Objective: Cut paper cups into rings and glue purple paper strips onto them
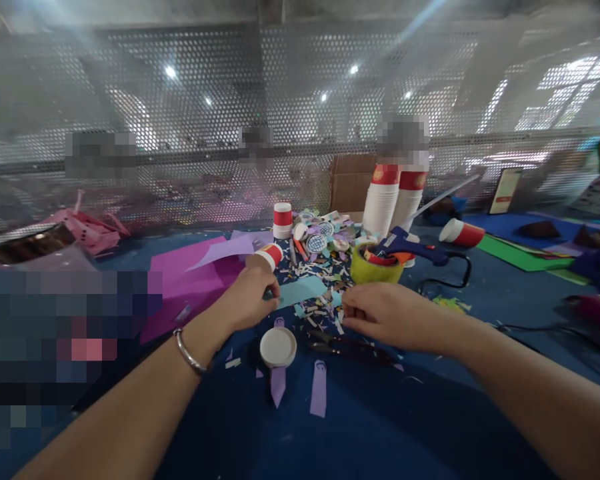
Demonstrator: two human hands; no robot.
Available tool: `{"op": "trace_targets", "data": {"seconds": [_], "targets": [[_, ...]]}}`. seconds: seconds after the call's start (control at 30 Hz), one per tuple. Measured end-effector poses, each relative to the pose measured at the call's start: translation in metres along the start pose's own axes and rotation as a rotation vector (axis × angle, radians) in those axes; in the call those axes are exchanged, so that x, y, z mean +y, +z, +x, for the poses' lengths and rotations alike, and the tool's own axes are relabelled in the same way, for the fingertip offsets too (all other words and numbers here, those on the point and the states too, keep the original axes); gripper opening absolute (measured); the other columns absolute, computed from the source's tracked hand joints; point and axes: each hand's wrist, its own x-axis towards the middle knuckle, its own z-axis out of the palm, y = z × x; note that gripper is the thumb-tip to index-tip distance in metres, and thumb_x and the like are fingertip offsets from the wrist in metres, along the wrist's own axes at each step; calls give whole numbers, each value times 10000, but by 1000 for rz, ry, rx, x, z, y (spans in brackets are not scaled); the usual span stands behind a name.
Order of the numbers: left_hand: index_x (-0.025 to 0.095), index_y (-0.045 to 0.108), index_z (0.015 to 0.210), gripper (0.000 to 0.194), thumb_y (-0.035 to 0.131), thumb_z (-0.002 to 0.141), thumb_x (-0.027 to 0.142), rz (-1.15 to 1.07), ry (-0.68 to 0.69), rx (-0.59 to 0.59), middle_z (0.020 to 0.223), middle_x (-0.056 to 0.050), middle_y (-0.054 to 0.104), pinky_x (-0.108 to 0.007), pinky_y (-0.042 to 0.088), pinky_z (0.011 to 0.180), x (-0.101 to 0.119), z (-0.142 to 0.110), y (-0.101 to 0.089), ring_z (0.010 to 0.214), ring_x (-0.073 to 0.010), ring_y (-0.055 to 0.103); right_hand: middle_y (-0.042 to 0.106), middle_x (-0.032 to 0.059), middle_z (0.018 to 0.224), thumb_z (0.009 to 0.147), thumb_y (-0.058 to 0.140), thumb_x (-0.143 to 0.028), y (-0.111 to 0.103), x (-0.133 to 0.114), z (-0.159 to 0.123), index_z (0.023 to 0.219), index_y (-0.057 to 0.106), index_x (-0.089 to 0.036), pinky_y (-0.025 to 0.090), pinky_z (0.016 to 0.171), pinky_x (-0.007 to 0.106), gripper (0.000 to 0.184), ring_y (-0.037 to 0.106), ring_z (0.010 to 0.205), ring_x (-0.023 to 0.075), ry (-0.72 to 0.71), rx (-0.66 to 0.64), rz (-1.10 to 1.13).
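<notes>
My left hand point(255, 297) is closed on the left end of a light blue paper strip point(304, 291), above a heap of cut paper scraps point(323, 270). To the right of the strip is my right hand point(375, 312), its fingers curled in at the scraps; whatever they hold, if anything, is hidden. A small light blue bit shows by its fingertips. Below the hands lie a white round cup base point(278, 347) with a purple paper piece point(278, 387) under it, a purple strip with a drawn mark point(319, 388), and dark scissors point(325, 343), partly in shadow.
A yellow tape roll point(375, 270) holds a blue glue gun point(410, 247), its cord trailing right. Behind stand tall paper cup stacks point(380, 207) and a short red-and-white stack point(283, 221). Magenta paper point(195, 277) lies left, green sheets point(515, 253) right. A perforated metal screen point(300, 100) closes the back.
</notes>
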Motion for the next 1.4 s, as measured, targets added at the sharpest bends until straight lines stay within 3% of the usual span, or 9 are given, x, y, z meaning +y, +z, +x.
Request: {"op": "trace_targets", "data": {"seconds": [0.17,0.33,0.5,0.63,0.87,0.97,1.1,1.23,1.4], "targets": [[196,644,708,67,692,676,230,-142,-104,-30,728,-28,598,-343,366,701,6,2,-1,721,-210,508,677,47,812,898,545,-224,-1,-1,1,796,609,-174,370,595,277,131,593,702,170,-16,18,10],[161,599,775,222,610,814,379,-394,-220,-167,775,-25,606,-297,420,659,25,-5,-1,684,-148,534,652,32,777,897,545,-224,0,-4,2,837,613,-176,371,587,273,102,567,662,152,-44,161,52],[157,622,822,201,716,782,330,-797,-355,-328,821,1,597,-230,401,664,44,-15,6,698,-97,526,632,32,814,920,546,-253,3,-13,3,925,614,-166,414,644,272,111,567,722,153,-94,366,230],[162,635,803,186,740,775,313,-885,-360,-374,773,20,570,-226,388,664,50,-21,12,706,-100,521,613,16,812,911,568,-242,3,-19,3,958,606,-169,424,640,260,95,559,711,138,-104,421,388],[188,635,805,150,676,800,332,-645,-179,-327,753,30,558,-258,392,660,52,-21,21,689,-120,501,600,-2,774,899,562,-193,5,-22,4,904,625,-164,410,619,248,69,531,677,117,-118,437,472],[209,669,839,146,623,822,346,-307,-54,-255,755,9,621,-291,405,658,46,-15,18,702,-153,535,568,-14,722,894,540,-168,6,-22,4,818,599,-165,396,592,241,96,499,637,105,-117,462,500],[208,694,960,218,529,858,307,160,47,-51,935,-58,708,-354,434,739,28,-6,8,839,-219,611,548,-21,687,890,531,-178,7,-19,4,790,579,-170,384,557,234,111,479,599,97,-87,463,514],[199,718,922,211,558,807,275,235,26,-142,919,-78,716,-359,447,681,19,-3,10,788,-237,629,558,-15,678,882,535,-195,8,-16,6,785,590,-174,374,534,239,113,490,593,104,-26,438,469],[245,730,956,224,556,822,287,157,82,-259,943,-41,729,-306,490,684,27,-3,16,813,-199,649,553,-16,666,877,532,-196,8,-14,5,777,586,-178,371,516,239,115,486,575,104,9,438,463]]}}
